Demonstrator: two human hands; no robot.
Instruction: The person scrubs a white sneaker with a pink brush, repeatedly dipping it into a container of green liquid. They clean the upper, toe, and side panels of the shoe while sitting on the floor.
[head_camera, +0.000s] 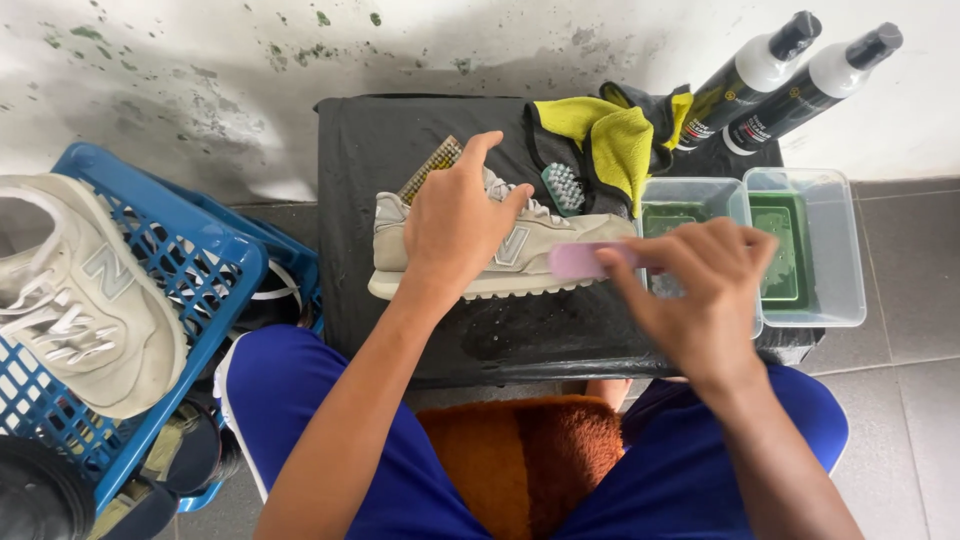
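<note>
A beige sneaker (520, 262) lies on its side on a black cloth-covered stand (370, 150). My left hand (455, 225) presses down on the middle of the sneaker and holds it steady. My right hand (705, 285) grips a pink brush (580, 260) whose end touches the sneaker's toe. Behind the shoe lie a brush with tan bristles (430, 168) and a small teal brush (563, 187).
A yellow and grey cloth (610, 135) lies at the back. Two clear tubs (810, 245) holding green liquid stand to the right, with two spray bottles (790, 75) behind. A blue basket (190, 270) at left carries another beige sneaker (80, 300). An orange mat (525, 460) lies between my knees.
</note>
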